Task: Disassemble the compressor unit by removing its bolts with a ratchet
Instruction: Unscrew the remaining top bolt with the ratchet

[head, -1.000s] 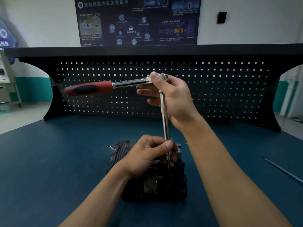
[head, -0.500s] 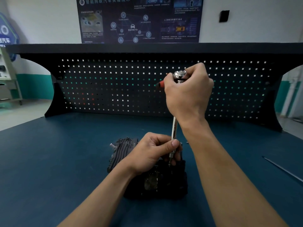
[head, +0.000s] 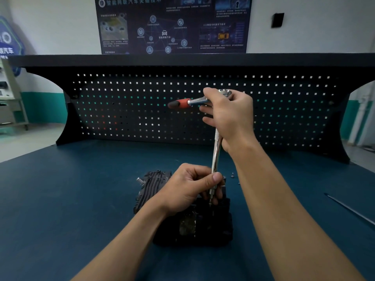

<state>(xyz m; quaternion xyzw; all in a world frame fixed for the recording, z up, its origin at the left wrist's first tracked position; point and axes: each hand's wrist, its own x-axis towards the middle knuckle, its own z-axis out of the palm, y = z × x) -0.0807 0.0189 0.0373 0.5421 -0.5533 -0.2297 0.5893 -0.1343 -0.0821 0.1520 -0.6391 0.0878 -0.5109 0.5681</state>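
In the head view, the compressor is seen on the counter at 6 o'clock from centre, directly under both hands. An extension is stood almost upright on it, its long axis run from the unit's top up to the ratchet at 12 o'clock, its top tilted slightly rightward. Its lower end is pinched by the left hand, thumb and curled fingers closed round it just above the unit; socket and bolt are hidden there. The ratchet is gripped at its head by the right hand, fingers curled round it, the red handle pointed towards 9 o'clock, well above the counter. The left hand is nearer the bolt; the swing is judged to fall to the right. The pegboard stands behind the handle at 12 o'clock; its clearance cannot be told. Small loose pieces, possibly bolts, lie just at 3 o'clock of the unit, and a thin rod well apart at 3 o'clock.
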